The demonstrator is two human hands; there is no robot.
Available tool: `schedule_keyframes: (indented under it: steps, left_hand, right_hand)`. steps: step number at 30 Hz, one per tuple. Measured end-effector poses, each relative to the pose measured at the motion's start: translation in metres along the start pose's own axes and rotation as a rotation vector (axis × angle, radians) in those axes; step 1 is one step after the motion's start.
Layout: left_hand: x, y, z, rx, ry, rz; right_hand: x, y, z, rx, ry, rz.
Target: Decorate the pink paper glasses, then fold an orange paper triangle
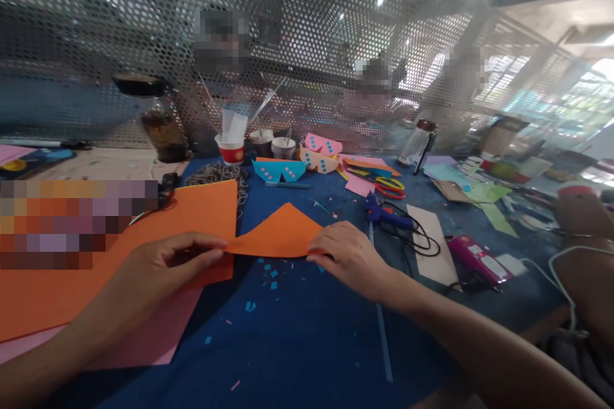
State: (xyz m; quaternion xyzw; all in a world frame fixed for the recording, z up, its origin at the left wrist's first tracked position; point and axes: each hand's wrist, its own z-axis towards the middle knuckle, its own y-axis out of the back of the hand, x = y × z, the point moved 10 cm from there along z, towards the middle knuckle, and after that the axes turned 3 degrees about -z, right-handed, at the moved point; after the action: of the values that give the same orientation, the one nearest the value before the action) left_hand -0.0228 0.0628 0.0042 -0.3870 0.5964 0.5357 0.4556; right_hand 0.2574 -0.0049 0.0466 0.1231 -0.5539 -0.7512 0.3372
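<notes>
A folded piece of orange paper [283, 233] is stretched between my two hands above the blue table. My left hand [175, 262] pinches its left corner between thumb and fingers. At the other end, my right hand [348, 255] grips the right corner, with the fingers curled over it. The paper rises to a peak in the middle, and its lower edge runs almost straight. Beneath my left hand and forearm lie a large orange sheet [192, 211] and a pink sheet [158, 339]. Small blue paper scraps [250, 306] are scattered on the table below the held paper.
Blue and pink paper masks [279, 171] stand at the back near a red paper cup [231, 150]. To the right lie a blue glue gun [391, 214] with a black cord, scissors [391, 187] and a magenta box [480, 261]. A perforated metal screen [307, 45] borders the table's far side.
</notes>
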Motion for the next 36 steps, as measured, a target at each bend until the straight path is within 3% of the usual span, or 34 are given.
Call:
schedule_keyframes:
  steps: [3, 6, 12, 23, 36]
  left_hand:
    - [-0.023, 0.004, -0.005, -0.059, -0.265, 0.383]
    - [-0.045, 0.001, -0.018, -0.147, -0.523, 0.561]
    - [-0.052, -0.055, -0.032, 0.184, -0.848, 0.628]
    - [-0.041, -0.065, -0.021, 0.262, -0.81, 0.632]
    - [-0.032, -0.067, -0.009, 0.276, -0.638, 0.633]
  right_hand:
    - [-0.001, -0.003, -0.003, -0.005, 0.019, 0.014]
    - [-0.001, -0.006, -0.003, -0.004, 0.026, 0.005]
    - [-0.003, -0.008, -0.004, -0.01, 0.005, -0.035]
    - [-0.017, -0.008, -0.001, 0.082, -0.204, 0.114]
    - [-0.032, -0.011, -0.006, 0.15, -0.372, 0.177]
